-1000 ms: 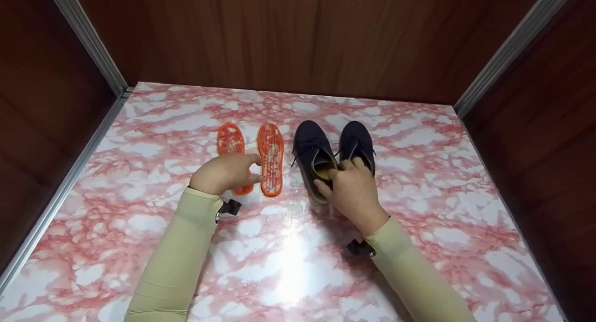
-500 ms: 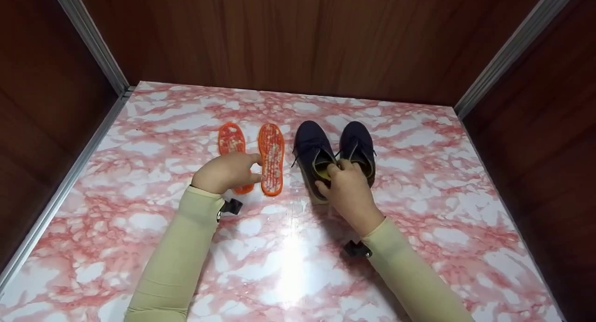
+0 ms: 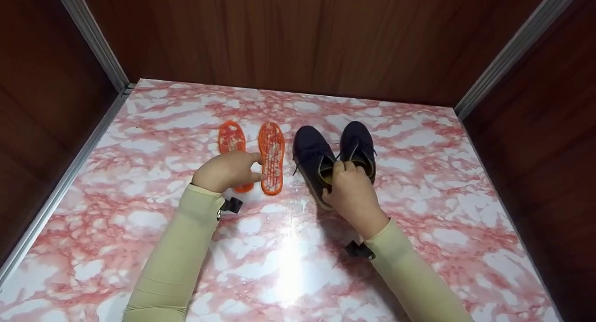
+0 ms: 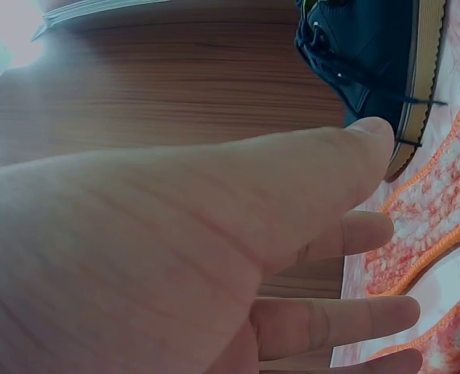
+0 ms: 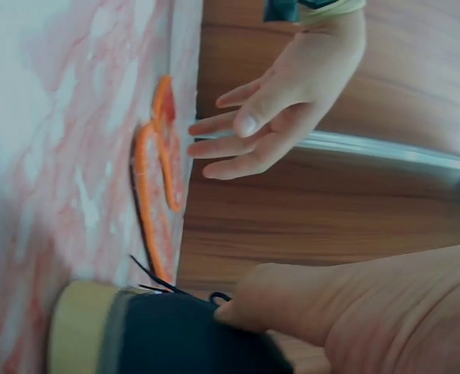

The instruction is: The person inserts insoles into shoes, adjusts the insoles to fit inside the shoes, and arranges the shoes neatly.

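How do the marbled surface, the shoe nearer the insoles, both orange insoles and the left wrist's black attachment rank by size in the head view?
1. Marbled surface
2. Shoe nearer the insoles
3. Orange insoles, unranked: they look alike, the left hand partly hiding one
4. Black attachment

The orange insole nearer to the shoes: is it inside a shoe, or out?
Out. In the head view, this orange insole lies on the marbled surface, beside the nearest dark shoe and apart from it.
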`<state>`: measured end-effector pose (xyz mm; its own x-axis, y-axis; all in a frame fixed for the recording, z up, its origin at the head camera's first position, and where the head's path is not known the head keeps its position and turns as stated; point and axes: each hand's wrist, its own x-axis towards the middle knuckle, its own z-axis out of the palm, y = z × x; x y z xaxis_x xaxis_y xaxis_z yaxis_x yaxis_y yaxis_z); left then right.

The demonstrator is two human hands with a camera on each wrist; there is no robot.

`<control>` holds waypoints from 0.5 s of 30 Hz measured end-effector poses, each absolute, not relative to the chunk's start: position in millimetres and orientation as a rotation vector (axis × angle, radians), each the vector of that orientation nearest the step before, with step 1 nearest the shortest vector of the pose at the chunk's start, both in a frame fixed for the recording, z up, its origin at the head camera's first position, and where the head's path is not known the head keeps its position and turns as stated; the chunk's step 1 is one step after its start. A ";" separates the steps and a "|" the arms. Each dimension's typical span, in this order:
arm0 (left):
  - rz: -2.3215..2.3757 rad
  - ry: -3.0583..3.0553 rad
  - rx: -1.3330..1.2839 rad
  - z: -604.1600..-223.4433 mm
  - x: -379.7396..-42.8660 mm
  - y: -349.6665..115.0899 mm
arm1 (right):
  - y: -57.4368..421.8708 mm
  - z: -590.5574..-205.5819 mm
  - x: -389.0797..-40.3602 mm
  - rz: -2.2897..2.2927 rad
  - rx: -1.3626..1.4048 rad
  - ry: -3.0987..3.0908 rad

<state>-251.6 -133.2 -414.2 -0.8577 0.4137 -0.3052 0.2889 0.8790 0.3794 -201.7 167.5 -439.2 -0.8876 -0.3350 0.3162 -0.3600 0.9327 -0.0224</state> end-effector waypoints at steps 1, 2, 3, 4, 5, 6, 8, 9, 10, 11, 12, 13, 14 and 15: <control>0.456 2.670 0.517 -413.6 -251.6 -133.1 | 167.9 -437.6 -200.5 0.091 0.512 -2.775; 0.456 2.672 0.514 -413.2 -251.8 -133.1 | 168.6 -436.2 -199.1 0.081 0.507 -2.772; 0.455 2.674 0.512 -412.8 -251.9 -133.1 | 169.2 -434.9 -198.0 0.070 0.505 -2.771; 0.454 2.674 0.511 -412.6 -252.1 -133.2 | 170.1 -433.9 -196.8 0.058 0.508 -2.766; 0.455 2.672 0.507 -412.5 -252.1 -133.2 | 170.9 -432.9 -195.4 0.047 0.512 -2.760; 0.455 2.670 0.501 -412.3 -252.0 -133.3 | 171.8 -432.3 -193.8 0.034 0.521 -2.750; 0.456 2.664 0.495 -412.4 -251.5 -133.4 | 173.3 -430.6 -190.6 0.016 0.534 -2.758; 0.458 2.663 0.491 -412.5 -251.2 -133.6 | 173.7 -429.6 -189.2 0.000 0.539 -2.771; 0.458 2.662 0.489 -413.3 -251.2 -133.7 | 173.8 -429.4 -188.2 -0.005 0.534 -2.796; 0.458 2.662 0.486 -413.7 -251.0 -133.8 | 173.4 -429.0 -187.6 -0.004 0.523 -2.821; 0.457 2.664 0.488 -414.7 -251.4 -133.9 | 172.9 -428.7 -187.6 -0.002 0.505 -2.847; 0.458 2.665 0.490 -415.2 -251.5 -134.0 | 172.4 -428.3 -188.3 0.001 0.479 -2.879; 0.459 2.665 0.490 -415.0 -251.7 -134.0 | 171.9 -428.5 -189.5 0.005 0.453 -2.898; 0.459 2.668 0.491 -414.6 -251.9 -133.9 | 171.5 -428.7 -190.9 0.006 0.428 -2.909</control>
<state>-251.9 -133.9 -414.6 -0.8634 0.3965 -0.3121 0.2695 0.8852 0.3791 -190.9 171.5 -428.7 -0.9377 -0.2850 0.1987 -0.2858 0.9580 0.0252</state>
